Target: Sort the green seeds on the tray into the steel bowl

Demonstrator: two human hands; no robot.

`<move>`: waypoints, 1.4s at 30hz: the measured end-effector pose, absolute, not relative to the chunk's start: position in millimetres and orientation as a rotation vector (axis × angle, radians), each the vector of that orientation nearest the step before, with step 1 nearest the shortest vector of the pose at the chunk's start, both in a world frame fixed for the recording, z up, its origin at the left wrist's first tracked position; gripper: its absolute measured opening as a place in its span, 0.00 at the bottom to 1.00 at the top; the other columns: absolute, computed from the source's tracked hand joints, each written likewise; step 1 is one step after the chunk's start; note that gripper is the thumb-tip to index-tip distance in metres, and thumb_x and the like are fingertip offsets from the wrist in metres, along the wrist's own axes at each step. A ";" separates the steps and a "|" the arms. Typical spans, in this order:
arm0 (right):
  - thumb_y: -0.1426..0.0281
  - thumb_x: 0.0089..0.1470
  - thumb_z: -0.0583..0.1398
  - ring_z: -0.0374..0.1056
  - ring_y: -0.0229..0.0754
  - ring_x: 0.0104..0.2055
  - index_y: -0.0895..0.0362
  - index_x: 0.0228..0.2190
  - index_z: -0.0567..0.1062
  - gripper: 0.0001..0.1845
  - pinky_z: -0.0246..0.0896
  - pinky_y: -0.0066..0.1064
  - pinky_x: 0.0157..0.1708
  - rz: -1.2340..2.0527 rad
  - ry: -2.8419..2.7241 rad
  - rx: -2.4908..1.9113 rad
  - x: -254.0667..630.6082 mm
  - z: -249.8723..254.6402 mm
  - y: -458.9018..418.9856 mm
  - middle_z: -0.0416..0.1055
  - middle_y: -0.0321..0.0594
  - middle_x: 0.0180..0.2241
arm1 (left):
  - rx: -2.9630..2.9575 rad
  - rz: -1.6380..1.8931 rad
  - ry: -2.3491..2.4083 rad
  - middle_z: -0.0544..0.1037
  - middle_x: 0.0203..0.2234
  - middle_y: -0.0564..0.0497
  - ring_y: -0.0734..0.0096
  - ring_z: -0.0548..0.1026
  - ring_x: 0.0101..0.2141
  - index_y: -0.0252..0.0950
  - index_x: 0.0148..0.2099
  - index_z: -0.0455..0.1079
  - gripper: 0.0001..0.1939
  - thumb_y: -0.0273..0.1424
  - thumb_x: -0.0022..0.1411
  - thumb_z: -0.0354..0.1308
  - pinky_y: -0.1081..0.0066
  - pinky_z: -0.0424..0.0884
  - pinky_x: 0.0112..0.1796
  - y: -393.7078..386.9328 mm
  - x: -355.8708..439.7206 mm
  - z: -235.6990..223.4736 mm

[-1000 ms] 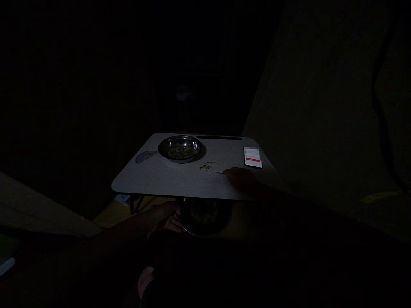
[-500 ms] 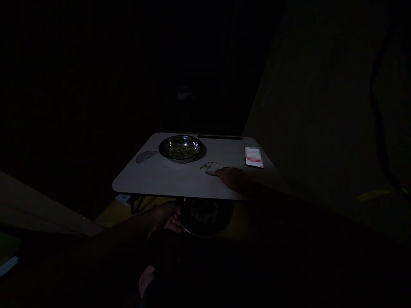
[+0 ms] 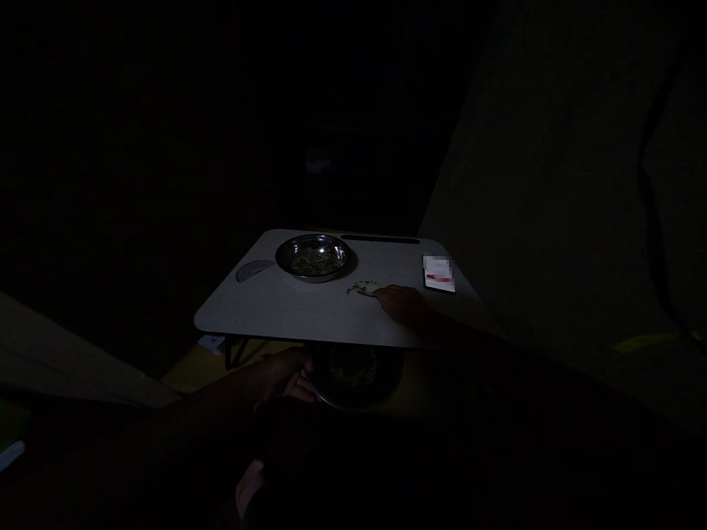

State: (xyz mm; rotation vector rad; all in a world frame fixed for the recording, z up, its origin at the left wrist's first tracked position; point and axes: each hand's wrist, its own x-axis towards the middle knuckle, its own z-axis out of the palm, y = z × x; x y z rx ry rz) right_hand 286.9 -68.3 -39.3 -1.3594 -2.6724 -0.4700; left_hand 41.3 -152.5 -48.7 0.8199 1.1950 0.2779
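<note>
In the dim head view, my left hand (image 3: 298, 383) is closed on the rim of a dark metal bowl (image 3: 356, 405), just below the front edge of a white folding table (image 3: 276, 316). Small greenish bits lie inside that bowl. My right hand (image 3: 401, 302) rests over the tabletop, its fingers closed on a small thin flat piece (image 3: 367, 294) whose kind I cannot make out. Right by its tip is a scatter of small green-brown bits (image 3: 361, 285). Farther back stands a shiny steel bowl (image 3: 313, 276) with many similar bits in it.
A clear protractor (image 3: 254, 270) lies at the table's left side. On the right is a phone (image 3: 439, 274) with a lit, blurred screen. A dark slot (image 3: 381, 239) runs along the back edge. A pale wall (image 3: 552, 221) rises on the right.
My right hand has shifted slightly right, and the thin piece in it is tilted so that it looks narrower. My left hand still holds the lower bowl in about the same place.
</note>
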 end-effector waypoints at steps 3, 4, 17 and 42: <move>0.73 0.48 0.43 0.58 0.39 0.38 0.57 0.41 0.60 0.17 0.52 0.28 0.32 -0.464 -2.659 -1.449 293.5 -38.3 -70.2 0.63 0.42 0.37 | 0.816 0.274 1.194 0.71 0.15 0.50 0.67 0.71 0.22 0.34 0.25 0.60 0.08 0.27 0.37 0.44 0.70 0.65 0.23 -151.7 41.0 -50.9; 0.72 0.48 0.43 0.58 0.39 0.37 0.57 0.41 0.60 0.17 0.52 0.28 0.31 -0.460 -2.653 -1.476 295.6 -37.7 -71.0 0.63 0.42 0.37 | 0.813 0.275 1.190 0.71 0.15 0.50 0.67 0.71 0.22 0.33 0.25 0.60 0.08 0.27 0.37 0.44 0.70 0.65 0.23 -151.6 41.0 -51.4; 0.72 0.48 0.41 0.59 0.40 0.34 0.57 0.41 0.60 0.18 0.51 0.28 0.28 -0.492 -2.631 -1.591 303.6 -30.2 -75.1 0.64 0.43 0.34 | 0.797 0.263 1.202 0.71 0.15 0.49 0.68 0.71 0.21 0.33 0.24 0.59 0.07 0.28 0.37 0.45 0.72 0.65 0.23 -153.8 42.3 -50.6; 0.73 0.47 0.43 0.58 0.41 0.36 0.58 0.40 0.62 0.18 0.51 0.30 0.29 -0.543 -2.646 -1.404 282.1 -37.6 -71.2 0.65 0.44 0.34 | 0.800 0.302 1.200 0.70 0.14 0.51 0.68 0.71 0.20 0.34 0.25 0.59 0.07 0.26 0.37 0.45 0.70 0.65 0.23 -152.0 41.1 -53.0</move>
